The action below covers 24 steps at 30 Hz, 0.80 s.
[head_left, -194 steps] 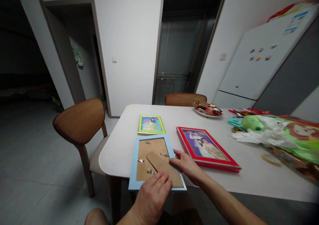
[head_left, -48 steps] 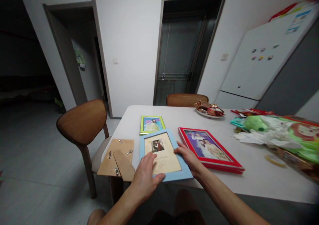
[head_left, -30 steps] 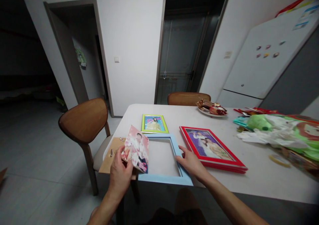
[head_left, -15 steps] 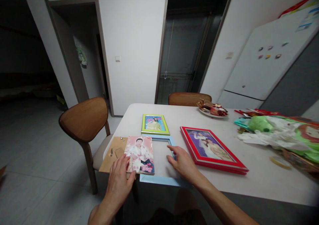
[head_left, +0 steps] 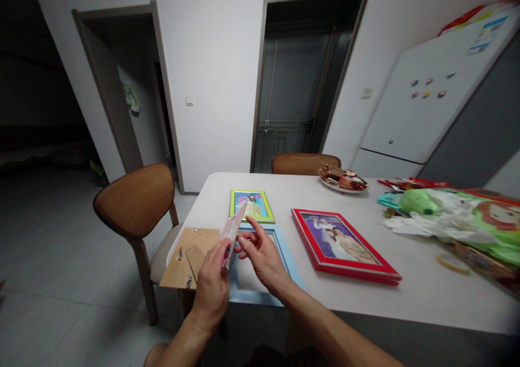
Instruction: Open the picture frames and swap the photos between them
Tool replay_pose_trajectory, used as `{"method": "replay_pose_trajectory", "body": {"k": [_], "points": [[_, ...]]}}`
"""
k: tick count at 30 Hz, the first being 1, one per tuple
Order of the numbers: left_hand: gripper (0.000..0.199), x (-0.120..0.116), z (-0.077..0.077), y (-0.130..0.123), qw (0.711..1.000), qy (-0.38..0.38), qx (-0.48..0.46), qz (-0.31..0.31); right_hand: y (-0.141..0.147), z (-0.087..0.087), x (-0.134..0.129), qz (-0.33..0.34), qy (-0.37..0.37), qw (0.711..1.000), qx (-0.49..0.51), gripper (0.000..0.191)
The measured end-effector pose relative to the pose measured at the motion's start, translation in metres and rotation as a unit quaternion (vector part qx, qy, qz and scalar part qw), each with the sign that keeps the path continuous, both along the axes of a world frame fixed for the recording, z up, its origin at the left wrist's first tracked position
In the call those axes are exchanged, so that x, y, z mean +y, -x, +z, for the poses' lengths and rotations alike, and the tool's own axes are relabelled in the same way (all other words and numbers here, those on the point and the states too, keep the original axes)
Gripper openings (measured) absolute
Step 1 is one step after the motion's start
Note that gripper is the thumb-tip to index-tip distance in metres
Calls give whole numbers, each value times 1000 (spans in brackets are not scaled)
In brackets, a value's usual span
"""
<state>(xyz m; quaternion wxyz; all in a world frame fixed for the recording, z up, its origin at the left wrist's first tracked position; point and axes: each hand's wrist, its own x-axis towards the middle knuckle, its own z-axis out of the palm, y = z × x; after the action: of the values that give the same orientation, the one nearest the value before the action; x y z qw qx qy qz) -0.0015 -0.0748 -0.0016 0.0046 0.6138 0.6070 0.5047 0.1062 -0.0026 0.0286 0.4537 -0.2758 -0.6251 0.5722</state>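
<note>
My left hand (head_left: 213,280) is closed on a pink photo print (head_left: 233,227), tilted up nearly edge-on above the table. Close to the photo's right side is my right hand (head_left: 262,253), fingers apart; whether a fingertip touches it I cannot tell. Beneath both hands lies an empty light-blue picture frame (head_left: 290,264) at the table's front edge. To its left rests a brown backing board (head_left: 173,272) with small metal clips, partly hidden by my left hand. A green-edged frame (head_left: 266,219) with a photo sits just beyond the blue one.
Red picture frames (head_left: 312,253) are stacked to the right. Farther back stands a plate (head_left: 345,188) of wrapped items. Green and white plastic packaging (head_left: 447,215) and a tape roll (head_left: 453,264) occupy the table's right side. Wooden chairs (head_left: 136,199) stand at the left and far side.
The photo print has been lifted off the backing board and turned up on edge in my left hand. My right hand has moved left from the blue frame's side towards the photo.
</note>
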Motion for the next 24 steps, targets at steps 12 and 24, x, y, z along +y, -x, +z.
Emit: {"method": "replay_pose_trajectory", "body": {"k": [12, 24], "points": [[48, 15, -9, -39, 914, 58, -396, -57, -56, -39, 37, -124, 131, 979, -90, 58], [38, 0, -24, -31, 987, 140, 12, -71, -55, -39, 68, -179, -66, 915, -357, 45]]}}
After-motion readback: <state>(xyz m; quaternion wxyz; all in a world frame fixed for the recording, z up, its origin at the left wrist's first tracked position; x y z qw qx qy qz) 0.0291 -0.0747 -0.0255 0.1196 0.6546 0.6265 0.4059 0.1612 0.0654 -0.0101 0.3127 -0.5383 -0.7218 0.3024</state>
